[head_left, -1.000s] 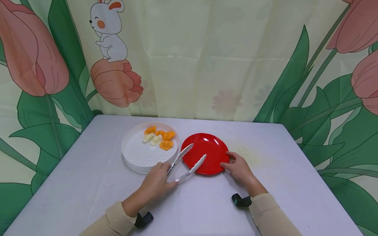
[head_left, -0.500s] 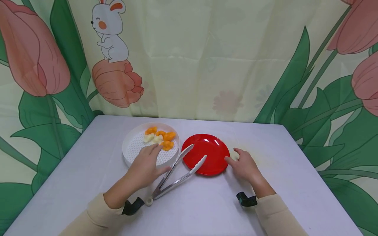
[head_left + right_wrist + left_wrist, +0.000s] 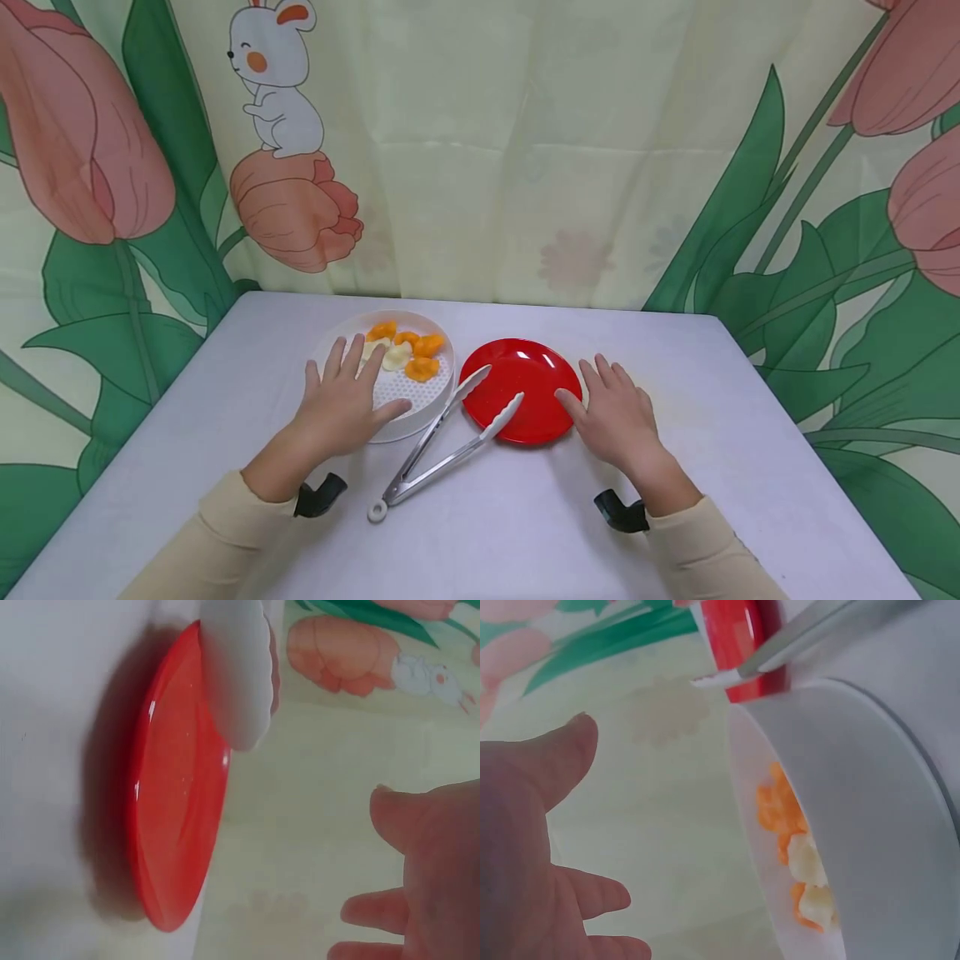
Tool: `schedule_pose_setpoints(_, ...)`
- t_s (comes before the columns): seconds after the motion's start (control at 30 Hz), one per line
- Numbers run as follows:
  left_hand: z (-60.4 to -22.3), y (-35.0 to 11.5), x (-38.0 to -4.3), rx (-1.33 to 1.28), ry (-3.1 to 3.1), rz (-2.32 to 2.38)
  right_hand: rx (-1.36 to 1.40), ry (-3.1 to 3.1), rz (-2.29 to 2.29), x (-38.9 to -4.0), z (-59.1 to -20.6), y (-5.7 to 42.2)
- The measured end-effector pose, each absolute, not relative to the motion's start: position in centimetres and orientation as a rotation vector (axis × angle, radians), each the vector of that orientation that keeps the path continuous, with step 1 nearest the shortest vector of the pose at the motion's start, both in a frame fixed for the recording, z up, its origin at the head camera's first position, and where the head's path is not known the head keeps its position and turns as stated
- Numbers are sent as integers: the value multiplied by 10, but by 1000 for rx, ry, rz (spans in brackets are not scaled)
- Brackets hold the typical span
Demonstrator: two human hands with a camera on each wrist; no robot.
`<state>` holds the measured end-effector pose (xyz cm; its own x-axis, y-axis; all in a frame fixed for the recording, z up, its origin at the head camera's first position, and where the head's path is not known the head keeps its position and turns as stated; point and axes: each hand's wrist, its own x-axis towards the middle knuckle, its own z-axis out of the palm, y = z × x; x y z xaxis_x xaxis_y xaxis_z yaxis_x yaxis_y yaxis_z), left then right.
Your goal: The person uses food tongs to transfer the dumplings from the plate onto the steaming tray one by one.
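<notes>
- Left hand (image 3: 341,406): fingers straight and spread, palm down, holding nothing. It is positioned over the near-left rim of the white round tray (image 3: 341,379); the thumb lies along the tray's near edge. Whether the palm touches the tray cannot be determined. In the left wrist view, the same hand (image 3: 532,855) shows an open palm with the thumb extended.
- Right hand (image 3: 617,417): fingers straight and spread, palm down, holding nothing. It sits at the right edge of the red plate (image 3: 525,379), with the thumb tip at or over the plate's rim. In the right wrist view, the hand (image 3: 420,877) is open beside the plate (image 3: 176,832).
- Tongs (image 3: 442,446): metal arms with white tips, lying unheld on the table (image 3: 525,533) between the two hands. The arms are spread apart. Both white tips rest over the left part of the red plate; the ring end lies on the table nearer the person.
- White round tray: perforated floor, placed just left of the red plate. Orange and pale food pieces (image 3: 405,352) are clustered at its far-right side, beyond the fingertips of the left hand.
- Red plate: carries nothing other than the tong tips.
- Surroundings: a backdrop (image 3: 525,167) printed with tulips and a rabbit stands behind the table. Both arms wear beige sleeves (image 3: 225,542), each with a black device at the wrist.
</notes>
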<state>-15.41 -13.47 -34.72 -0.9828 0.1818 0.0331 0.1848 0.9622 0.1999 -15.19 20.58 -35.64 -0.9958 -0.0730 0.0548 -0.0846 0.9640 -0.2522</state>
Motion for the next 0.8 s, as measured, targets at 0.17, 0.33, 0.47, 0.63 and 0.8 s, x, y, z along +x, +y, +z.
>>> schedule_pose_setpoints(0.17,-351,-135,-157,-270,-3123,-325,192,-3022,326,-148,-358,198)
schedule_pose_setpoints(0.33,-356,-134,-158,-266,-3145,-334,219,-3004,294,-145,-362,193)
schedule_pose_setpoints(0.47,-361,-135,-158,-266,-3145,-326,237,-3003,269,-145,-365,191)
schedule_pose_setpoints(0.63,-365,-135,-159,-266,-3137,-328,233,-3015,255,-144,-368,191)
schedule_pose_setpoints(0.8,-366,-135,-159,-265,-3132,-340,222,-3020,264,-144,-370,190)
